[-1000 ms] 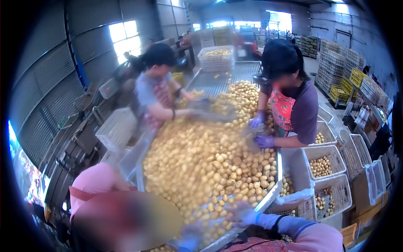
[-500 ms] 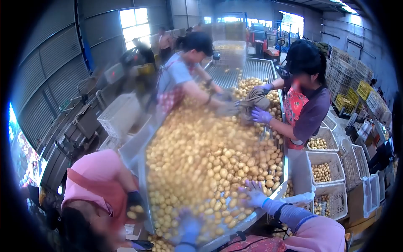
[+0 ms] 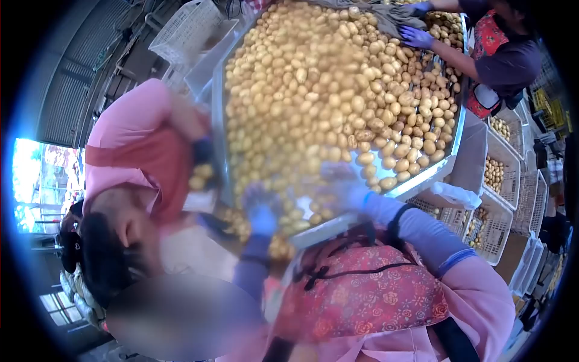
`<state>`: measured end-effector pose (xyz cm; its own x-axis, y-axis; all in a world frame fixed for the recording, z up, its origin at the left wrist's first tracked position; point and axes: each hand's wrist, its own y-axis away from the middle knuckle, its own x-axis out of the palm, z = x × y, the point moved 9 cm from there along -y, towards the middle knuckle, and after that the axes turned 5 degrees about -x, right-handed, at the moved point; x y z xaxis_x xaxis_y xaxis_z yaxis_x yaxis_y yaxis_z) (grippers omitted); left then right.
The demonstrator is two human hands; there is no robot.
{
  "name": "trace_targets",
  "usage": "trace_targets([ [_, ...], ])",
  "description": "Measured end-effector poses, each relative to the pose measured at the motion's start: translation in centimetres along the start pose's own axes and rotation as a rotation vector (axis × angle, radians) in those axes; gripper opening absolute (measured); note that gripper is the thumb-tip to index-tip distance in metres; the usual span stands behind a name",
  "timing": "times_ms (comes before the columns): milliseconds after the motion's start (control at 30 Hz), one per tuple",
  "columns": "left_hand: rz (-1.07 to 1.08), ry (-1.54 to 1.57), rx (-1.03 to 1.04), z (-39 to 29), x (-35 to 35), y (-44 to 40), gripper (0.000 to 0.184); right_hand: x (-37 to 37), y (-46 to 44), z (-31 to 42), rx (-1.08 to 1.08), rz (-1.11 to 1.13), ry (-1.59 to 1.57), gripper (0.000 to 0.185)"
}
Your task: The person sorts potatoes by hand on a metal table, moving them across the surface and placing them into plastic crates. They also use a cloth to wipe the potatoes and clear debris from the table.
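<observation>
Many small potatoes (image 3: 301,90) cover a metal-rimmed sorting table (image 3: 422,175) in front of me. My left hand (image 3: 261,208), in a purple-blue glove, lies over potatoes at the table's near end, its blurred fingers spread apart. To its right, my right hand (image 3: 342,184), gloved likewise, reaches in among the potatoes. Motion smears its fingers, so whether it grips any potato is hidden. Between and beside my hands, bare patches of the pale table surface show.
On my left a person in pink (image 3: 129,120) bends close, potatoes at a dark-gloved hand. At the far right, another person's purple-gloved hand (image 3: 417,37) touches a grey cloth (image 3: 392,17). White crates (image 3: 494,235) with potatoes stand right; a white crate (image 3: 187,30) sits upper left.
The view has tilted down and closer to my body. My right hand has moved inward, nearer my left. More bare table shows where the right hand was.
</observation>
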<state>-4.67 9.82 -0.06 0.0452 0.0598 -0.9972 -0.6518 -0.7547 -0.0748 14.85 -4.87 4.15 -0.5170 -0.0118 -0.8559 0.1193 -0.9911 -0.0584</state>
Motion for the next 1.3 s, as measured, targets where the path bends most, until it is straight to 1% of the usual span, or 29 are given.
trace_targets([
  [67,0.031,0.14,-0.123,-0.1,-0.8,-2.6,0.074,1.4,-2.3,3.1,-0.014,0.27,-0.105,0.043],
  [133,0.127,-0.242,0.011,-6.3,0.3,-1.8,0.072,2.7,-1.9,4.5,-0.17,0.255,-0.069,0.038],
  [167,0.173,-0.423,0.083,-8.5,1.3,-1.3,0.071,2.9,-0.9,4.4,-0.319,0.11,0.024,0.036],
  [200,0.288,-0.304,0.205,-9.6,3.1,-0.7,0.072,2.8,0.8,3.9,-0.472,-0.034,0.125,0.035],
  [233,0.4,-0.184,0.331,-10.0,5.3,0.2,0.073,3.1,1.4,1.7,-0.349,0.104,0.107,0.033],
  [267,0.379,-0.105,0.36,-9.6,5.2,-0.3,0.074,2.3,2.0,-0.5,-0.221,0.238,0.088,0.032],
  [300,0.36,-0.028,0.391,-9.3,5.1,-0.8,0.075,0.6,2.6,-3.5,-0.045,0.25,0.031,0.03],
  [333,0.222,0.007,0.315,-7.9,2.2,-2.3,0.077,-1.1,3.5,-6.4,0.13,0.248,-0.024,0.027],
  [367,0.087,0.038,0.239,-7.2,-1.1,-3.7,0.079,-3.3,4.2,-9.6,0.356,0.116,-0.117,0.024],
  [433,0.415,-0.114,0.104,-10.7,-5.5,-8.2,0.08,-9.9,0.9,-7.5,0.119,-0.356,0.267,0.02],
  [500,0.253,-0.106,-0.008,-13.5,-3.1,-9.1,0.08,-6.7,-2.9,-10.8,0.293,-0.003,0.435,0.02],
  [533,-0.064,-0.016,-0.051,-14.2,-0.5,-8.5,0.079,-4.9,-3.2,-12.3,0.382,0.176,0.51,0.021],
  [600,0.075,0.306,0.288,-19.0,-0.1,-5.4,0.074,-3.4,-1.2,-14.8,0.605,0.055,0.143,0.019],
  [633,0.091,0.348,0.366,-19.1,-0.7,-3.6,0.072,-2.8,0.0,-15.6,0.713,-0.01,-0.044,0.019],
  [700,0.13,0.433,0.524,-18.5,-1.9,-0.6,0.069,-6.0,1.8,-12.2,0.681,-0.07,-0.25,0.023],
  [767,0.381,0.238,0.375,-15.9,-3.3,-2.6,0.064,-9.6,4.9,-8.8,0.267,-0.261,-0.081,0.027],
  [867,0.6,0.162,0.279,-15.4,-3.7,-4.4,0.055,-16.8,17.2,-8.6,0.851,-0.637,-0.392,0.032],
  [900,0.388,0.24,0.382,-16.6,-4.4,-4.5,0.048,-17.1,24.1,-10.6,0.867,-0.813,-0.401,0.037],
  [933,0.164,0.29,0.48,-17.4,-5.3,-4.3,0.041,-18.0,30.7,-10.6,1.12,-0.917,-0.353,0.043],
  [967,0.095,0.445,0.583,-19.9,-4.8,-4.0,0.037,-19.3,37.0,-11.0,1.061,-0.785,0.134,0.052],
  [1000,0.029,0.605,0.681,-22.9,-5.0,-4.1,0.033,-19.2,40.7,-10.2,1.278,-0.664,0.382,0.055],
  [1033,0.005,0.581,0.692,-25.9,-4.9,-4.4,0.031,-19.0,43.7,-8.7,1.483,-0.519,0.631,0.059],
  [1067,-0.026,0.555,0.705,-28.6,-5.0,-5.2,0.03,-17.2,45.2,-9.1,1.423,-0.51,0.463,0.062],
  [1133,0.39,0.34,0.581,-32.3,-1.4,-8.2,0.034,-13.5,40.8,-9.6,1.115,-0.78,-0.141,0.057],
  [1167,0.595,0.223,0.508,-32.9,0.3,-8.3,0.035,-11.4,37.2,-9.1,1.051,-0.771,-0.262,0.053],
  [1200,0.681,0.343,0.429,-32.8,0.1,-8.8,0.036,-10.0,32.9,-8.6,0.979,-0.762,-0.381,0.05],
  [1233,0.769,0.459,0.35,-31.9,0.0,-9.4,0.036,-10.3,28.5,-7.3,0.877,-0.635,-0.273,0.047],
  [1267,0.672,0.528,0.336,-31.3,-0.9,-10.0,0.034,-10.8,24.4,-5.6,0.773,-0.507,-0.169,0.045],
  [1300,0.573,0.594,0.327,-30.6,-1.9,-10.6,0.033,-10.9,21.8,-4.4,0.748,-0.507,-0.343,0.041],
])
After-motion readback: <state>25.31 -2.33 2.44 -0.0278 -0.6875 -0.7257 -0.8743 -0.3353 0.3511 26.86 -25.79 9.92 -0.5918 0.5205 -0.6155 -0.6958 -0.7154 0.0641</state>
